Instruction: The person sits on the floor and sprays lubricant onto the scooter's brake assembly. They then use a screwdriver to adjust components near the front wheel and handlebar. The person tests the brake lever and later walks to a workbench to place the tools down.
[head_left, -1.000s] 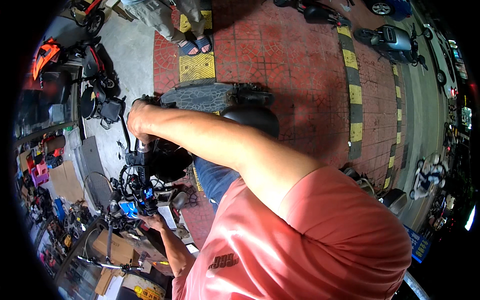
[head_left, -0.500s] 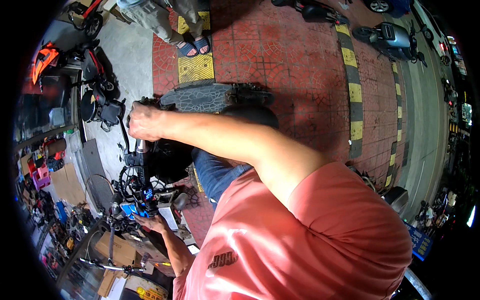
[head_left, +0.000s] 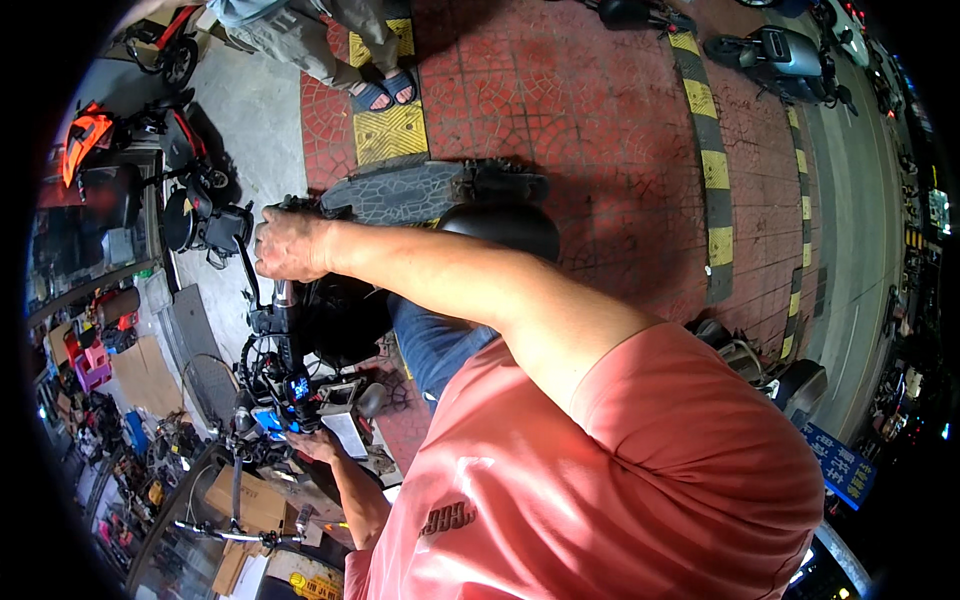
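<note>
My right hand (head_left: 292, 243) grips the upper end of the black handlebar (head_left: 284, 305) of an electric scooter, fingers curled round it. Lower down, my left hand (head_left: 312, 443) is closed at the other end of the bar, beside a blue object (head_left: 275, 423); what its fingers hold is partly hidden. A lit blue display (head_left: 298, 387) sits between my hands. The scooter's grey deck (head_left: 390, 195) and black seat (head_left: 500, 228) lie beyond my right forearm, and my jean-clad leg (head_left: 430, 350) is beside the bar.
A person in sandals (head_left: 385, 90) stands at the top. Parked scooters (head_left: 195, 145) and cluttered parts (head_left: 95, 430) line the left; a cardboard sheet (head_left: 145, 375) lies there. Yellow-black strips (head_left: 715, 170) cross red paving (head_left: 550, 100). A scooter (head_left: 780, 65) and a road (head_left: 855, 230) are at right.
My right hand has turned slightly on the bar, its knuckles showing more. The surrounding view has shifted a little, most visibly at the top and right. My left hand stays beside the blue object.
</note>
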